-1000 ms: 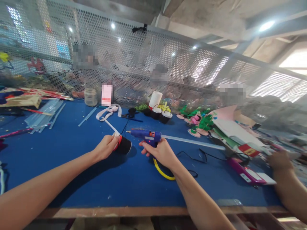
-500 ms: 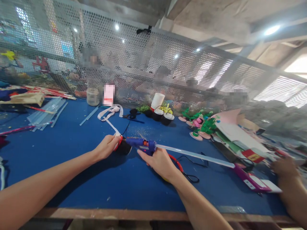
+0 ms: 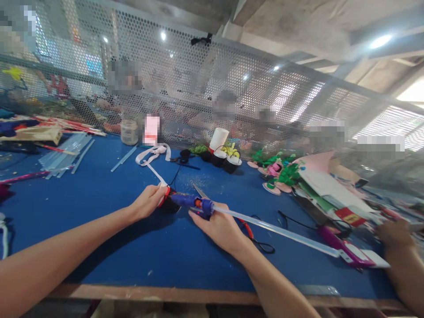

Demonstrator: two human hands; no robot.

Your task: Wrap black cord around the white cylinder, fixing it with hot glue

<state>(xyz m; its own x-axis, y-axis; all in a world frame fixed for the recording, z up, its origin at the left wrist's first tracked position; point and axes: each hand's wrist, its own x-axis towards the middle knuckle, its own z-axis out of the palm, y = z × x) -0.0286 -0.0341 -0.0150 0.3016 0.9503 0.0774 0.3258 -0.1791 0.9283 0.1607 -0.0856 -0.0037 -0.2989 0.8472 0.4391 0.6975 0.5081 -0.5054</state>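
My left hand (image 3: 147, 203) is closed on a small black bucket (image 3: 171, 206) with a red band, which lies on its side. A white ribbon (image 3: 154, 173) runs from the fingers to a loose coil behind. In my right hand (image 3: 222, 227) is a blue glue gun (image 3: 187, 200), its nozzle end at the bucket; whether the tip touches is unclear. A long clear glue stick (image 3: 281, 230) sticks out of the gun's back. Scissors (image 3: 200, 191) with red handles lie partly hidden behind the gun and my right hand.
Glue sticks (image 3: 64, 154) are piled at the left. Toward the back stand a glass jar (image 3: 129, 132), black buckets (image 3: 232, 166) and a white cup stack (image 3: 219, 139). Green craft plants (image 3: 287, 172), a purple device (image 3: 344, 249) and another person's hand (image 3: 395, 234) are at the right. A perforated screen (image 3: 185, 75) closes the back.
The back of the glue gun has dipped, and its glue stick now slants lower toward the purple device. More of the scissors' blade shows. My left hand has barely moved.
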